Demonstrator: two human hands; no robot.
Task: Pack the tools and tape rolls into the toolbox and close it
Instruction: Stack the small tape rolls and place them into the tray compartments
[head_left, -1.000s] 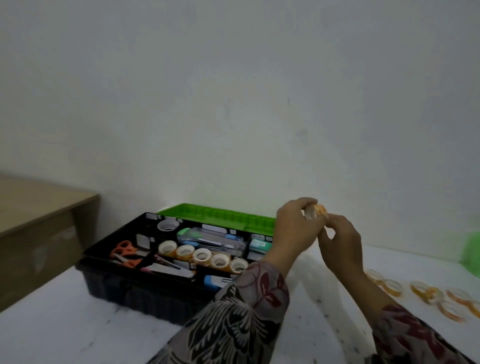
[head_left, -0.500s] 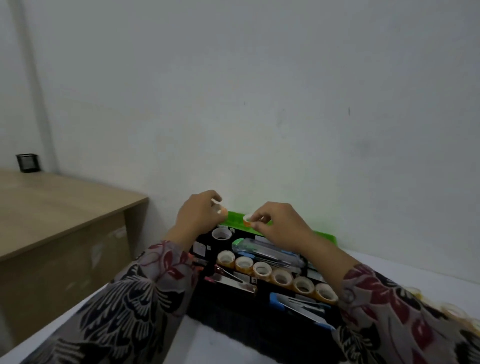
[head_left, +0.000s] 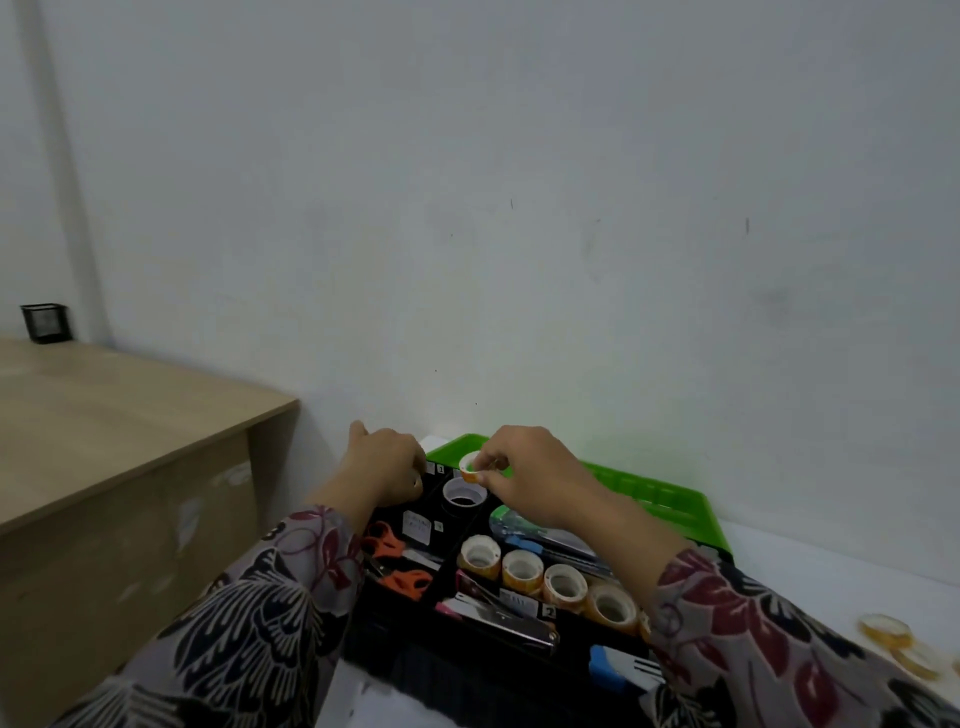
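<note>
the toolbox (head_left: 447, 680) sits open on the tabletop (head_left: 831, 587), its lid (head_left: 649, 499) lying back behind it, against the wall (head_left: 519, 208). inside, the scissors (head_left: 397, 564) lie in the left compartment, a row of tape rolls (head_left: 563, 582) runs across the middle to their right, and a wide tape roll (head_left: 464, 496) stands in a rear compartment. the right hand (head_left: 524, 475) pinches a small tape roll (head_left: 470, 464) just above that wide roll; the left hand (head_left: 387, 467) is over the box's rear left corner. loose tape rolls (head_left: 885, 631) lie on the tabletop right of the box. a desk (head_left: 130, 405) stands to the left, with a pen holder (head_left: 45, 322) at its far end.
</note>
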